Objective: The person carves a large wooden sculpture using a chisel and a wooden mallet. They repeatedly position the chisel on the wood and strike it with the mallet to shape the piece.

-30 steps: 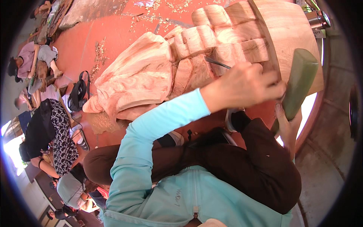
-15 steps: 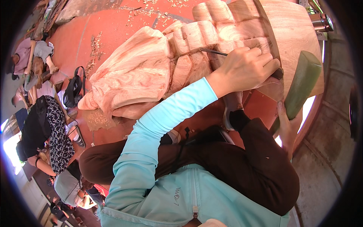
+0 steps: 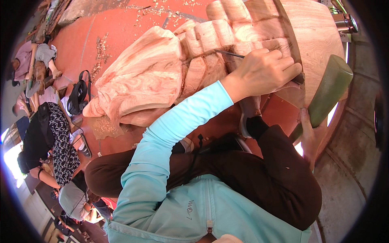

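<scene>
Chisel (image 3: 230, 53), left hand's (image 3: 263, 72) fingers curled firmly round it, points onto carved wood (image 3: 142, 77) at upper centre, right hand's (image 3: 310, 135) fingers wrapped round green mallet (image 3: 329, 92) at right, so probably tip placement, any next blow needing steady aim.

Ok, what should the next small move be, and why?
Probably tap the chisel lightly with the green mallet: the left hand holds the chisel, tip at the wooden carving, and the right hand grips the mallet, apart from the chisel.
</scene>
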{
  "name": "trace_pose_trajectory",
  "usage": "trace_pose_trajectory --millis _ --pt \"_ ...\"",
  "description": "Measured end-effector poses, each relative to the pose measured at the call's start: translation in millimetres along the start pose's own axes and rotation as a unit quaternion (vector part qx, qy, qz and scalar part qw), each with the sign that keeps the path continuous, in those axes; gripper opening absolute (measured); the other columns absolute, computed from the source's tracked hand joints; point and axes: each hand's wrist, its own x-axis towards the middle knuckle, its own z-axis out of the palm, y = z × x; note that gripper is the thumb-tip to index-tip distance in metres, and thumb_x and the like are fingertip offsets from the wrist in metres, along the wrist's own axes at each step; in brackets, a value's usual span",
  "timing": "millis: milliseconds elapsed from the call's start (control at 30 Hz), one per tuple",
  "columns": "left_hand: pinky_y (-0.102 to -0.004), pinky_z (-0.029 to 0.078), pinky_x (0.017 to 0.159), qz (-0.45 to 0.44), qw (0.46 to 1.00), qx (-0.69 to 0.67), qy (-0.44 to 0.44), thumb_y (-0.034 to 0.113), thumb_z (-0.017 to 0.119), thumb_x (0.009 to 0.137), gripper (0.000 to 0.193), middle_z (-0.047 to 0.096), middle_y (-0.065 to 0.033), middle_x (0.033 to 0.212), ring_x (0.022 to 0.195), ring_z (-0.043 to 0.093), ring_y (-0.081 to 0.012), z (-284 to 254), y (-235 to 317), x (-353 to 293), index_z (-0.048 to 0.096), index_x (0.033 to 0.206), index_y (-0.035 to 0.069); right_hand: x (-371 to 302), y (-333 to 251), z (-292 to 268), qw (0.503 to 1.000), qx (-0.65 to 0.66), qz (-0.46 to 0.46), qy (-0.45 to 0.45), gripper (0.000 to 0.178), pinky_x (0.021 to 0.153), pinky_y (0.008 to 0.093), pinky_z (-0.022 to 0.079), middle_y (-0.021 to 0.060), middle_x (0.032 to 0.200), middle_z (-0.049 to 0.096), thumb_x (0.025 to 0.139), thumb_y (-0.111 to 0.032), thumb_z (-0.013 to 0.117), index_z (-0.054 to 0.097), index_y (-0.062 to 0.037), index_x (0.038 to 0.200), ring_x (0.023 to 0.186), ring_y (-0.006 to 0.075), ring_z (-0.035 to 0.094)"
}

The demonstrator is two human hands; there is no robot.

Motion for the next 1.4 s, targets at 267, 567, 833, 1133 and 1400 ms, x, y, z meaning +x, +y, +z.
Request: trace_pose_trajectory --millis 267,567,833,1133,1400 --pt "-0.0256 0.046 0.051 -0.002 0.999 0.019 0.046 0.040 0.075 0.058 0.047 0.059 0.0039 0.079 0.064 0.057 -0.0129 -3 -6 3 0.061 0.097 0.018 -8 -22 11 0.986 -0.157 -0.043 0.018 0.051 0.074 0.0262 0.046 0.0033 0.088 0.056 0.082 -0.001 0.066 0.044 0.0005 0.128 0.078 0.0112 0.054" --pt "-0.0261 0.048 0.054 -0.007 0.996 0.009 0.091 0.033 0.076 0.047 0.058 0.062 0.0013 0.088 0.068 0.060 -0.0142 0 -11 2 0.062 0.100 0.017 -5 4 8 0.987 -0.154 -0.044 0.017 0.060 0.086 0.0300 0.045 0.0113 0.115 0.056 0.084 -0.002 0.064 0.036 0.0012 0.137 0.097 0.0177 0.055" --pt "-0.0252 0.048 0.053 -0.024 0.993 0.015 0.111 0.029 0.071 0.057 0.044 0.061 0.0032 0.085 0.066 0.059 -0.0131 1 -12 2 0.063 0.099 0.017 -3 2 5 0.986 -0.156 -0.044 0.042 0.058 0.082 0.0284 0.046 0.0095 0.108 0.057 0.083 -0.002 0.064 0.037 0.0010 0.135 0.089 0.0153 0.056" --pt "-0.0241 0.047 0.053 -0.066 0.994 0.030 0.079 0.025 0.068 0.065 0.031 0.060 0.0045 0.079 0.066 0.060 -0.0127 2 -12 4 0.063 0.095 0.017 -2 -5 13 0.975 -0.201 -0.096 0.024 0.052 0.070 0.0250 0.046 0.0057 0.091 0.059 0.082 -0.003 0.064 0.042 -0.0027 0.128 0.074 0.0116 0.055" --pt "-0.0265 0.048 0.054 -0.054 0.986 -0.015 0.159 0.025 0.070 0.068 0.031 0.060 0.0011 0.076 0.063 0.059 -0.0154 -7 -11 12 0.063 0.096 0.013 8 -3 5 0.999 0.008 -0.023 0.026 0.041 0.060 0.0240 0.045 0.0044 0.084 0.056 0.083 0.000 0.062 0.046 -0.0017 0.121 0.066 0.0103 0.053"
